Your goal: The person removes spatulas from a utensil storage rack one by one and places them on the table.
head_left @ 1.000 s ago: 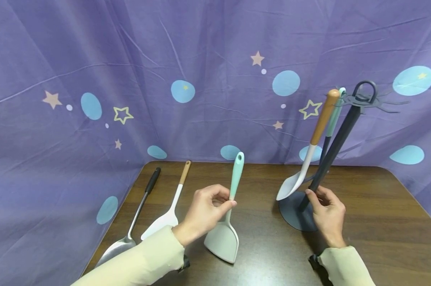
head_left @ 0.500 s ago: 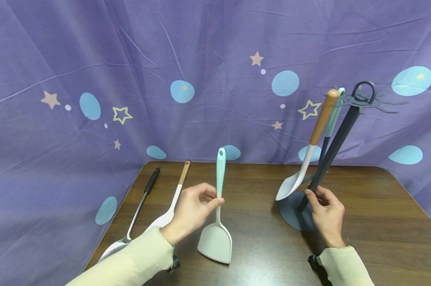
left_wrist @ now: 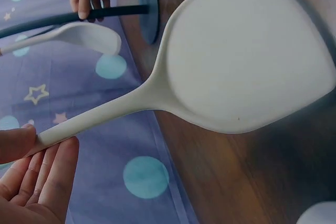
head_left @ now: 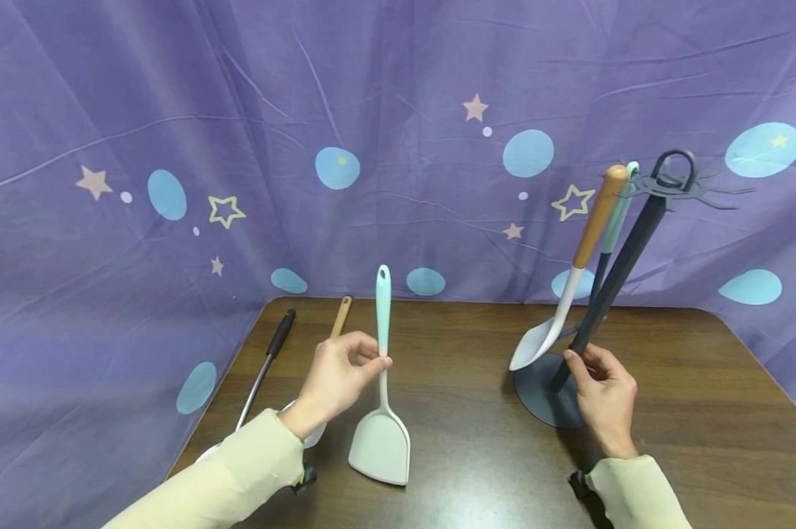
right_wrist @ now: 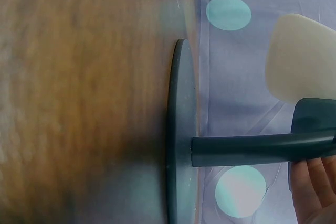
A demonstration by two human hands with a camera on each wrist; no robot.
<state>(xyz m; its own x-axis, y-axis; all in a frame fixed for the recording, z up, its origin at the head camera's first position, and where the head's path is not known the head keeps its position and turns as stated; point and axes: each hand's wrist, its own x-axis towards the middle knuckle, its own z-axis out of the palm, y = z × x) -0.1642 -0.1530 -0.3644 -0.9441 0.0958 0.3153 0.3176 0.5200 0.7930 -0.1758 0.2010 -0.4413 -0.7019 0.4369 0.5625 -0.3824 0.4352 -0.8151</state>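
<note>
A pale grey wok turner with a mint handle (head_left: 380, 447) stands handle-up over the table, and my left hand (head_left: 338, 375) pinches its neck just below the mint part. In the left wrist view its broad blade (left_wrist: 241, 56) fills the right side, with thumb and fingers on the shaft. My right hand (head_left: 606, 402) grips the lower post of a black utensil stand (head_left: 626, 257), above its round base (head_left: 548, 397). From the stand's hook ring hang a white utensil with a wooden handle (head_left: 596, 220) and a mint-handled one with a dark shaft (head_left: 612, 228).
On the left of the wooden table (head_left: 464, 411) lie a wooden-handled white turner (head_left: 341, 317) and a metal utensil with a black handle (head_left: 281, 333), both partly behind the left arm. A purple curtain (head_left: 398, 220) hangs along the table's back edge.
My left hand has carried the wok turner leftward and turned it more upright, its blade now facing me. The right hand and the stand have stayed in place.
</note>
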